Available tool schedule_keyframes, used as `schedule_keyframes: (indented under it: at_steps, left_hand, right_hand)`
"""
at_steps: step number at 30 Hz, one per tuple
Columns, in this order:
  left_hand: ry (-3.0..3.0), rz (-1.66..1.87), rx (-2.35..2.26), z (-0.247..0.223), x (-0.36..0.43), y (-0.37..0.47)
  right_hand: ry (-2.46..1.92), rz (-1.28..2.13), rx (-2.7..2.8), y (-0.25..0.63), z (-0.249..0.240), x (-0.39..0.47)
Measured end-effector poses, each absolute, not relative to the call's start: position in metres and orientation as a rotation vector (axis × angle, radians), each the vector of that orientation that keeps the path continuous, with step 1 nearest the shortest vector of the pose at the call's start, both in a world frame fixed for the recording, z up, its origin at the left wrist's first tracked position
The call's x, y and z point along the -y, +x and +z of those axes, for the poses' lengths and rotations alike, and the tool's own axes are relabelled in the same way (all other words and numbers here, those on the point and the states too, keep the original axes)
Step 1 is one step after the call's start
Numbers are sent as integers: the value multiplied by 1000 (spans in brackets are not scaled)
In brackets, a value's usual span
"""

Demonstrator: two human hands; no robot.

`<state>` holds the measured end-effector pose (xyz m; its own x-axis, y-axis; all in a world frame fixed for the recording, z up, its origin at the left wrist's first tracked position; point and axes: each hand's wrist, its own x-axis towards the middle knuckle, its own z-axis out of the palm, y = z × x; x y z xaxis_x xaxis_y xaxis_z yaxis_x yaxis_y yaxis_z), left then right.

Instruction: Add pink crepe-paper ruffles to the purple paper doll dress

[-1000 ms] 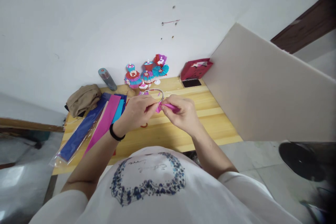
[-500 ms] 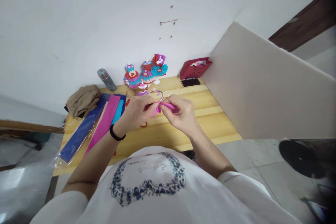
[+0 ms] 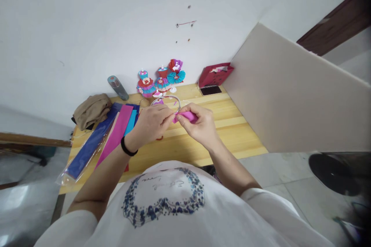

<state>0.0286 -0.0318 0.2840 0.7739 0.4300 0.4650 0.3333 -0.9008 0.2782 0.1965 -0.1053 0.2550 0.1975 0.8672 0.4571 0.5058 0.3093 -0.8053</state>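
Observation:
Over the table, my left hand (image 3: 152, 124) and my right hand (image 3: 199, 123) meet fingertip to fingertip. Pink crepe paper (image 3: 190, 116) is pinched and bunched in my right hand, and a bit of it shows between the two hands. A thin pale ring (image 3: 179, 102) stands out behind my left fingers, which are closed at its near edge. Whether those left fingertips also grip the pink paper is hidden. Several little dress forms (image 3: 146, 83) with frilled red, blue and purple paper skirts stand beyond the hands by the wall.
Left on the wooden table (image 3: 232, 135) lie blue paper in a clear bag (image 3: 89, 150), a pink strip (image 3: 116, 135) and brown cloth (image 3: 92, 111). A grey bottle (image 3: 118, 88) stands behind. At the back right are a red bag (image 3: 214, 76) and phone (image 3: 210, 91), beside a partition (image 3: 290, 96).
My left hand has rolled over, its back now facing up. More of the pale ring shows above it. My right hand keeps its pinch on the pink paper.

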Motion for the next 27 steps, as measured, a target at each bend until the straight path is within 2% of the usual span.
schedule_keyframes:
  at_steps: [20,27]
  left_hand:
    - [2408,811,-675,288,35,35]
    - [2388,832,-657,286,35,34]
  right_hand:
    - [-1255,198,1606,198,249,102]
    - [-1236,507,1410,199,250,99]
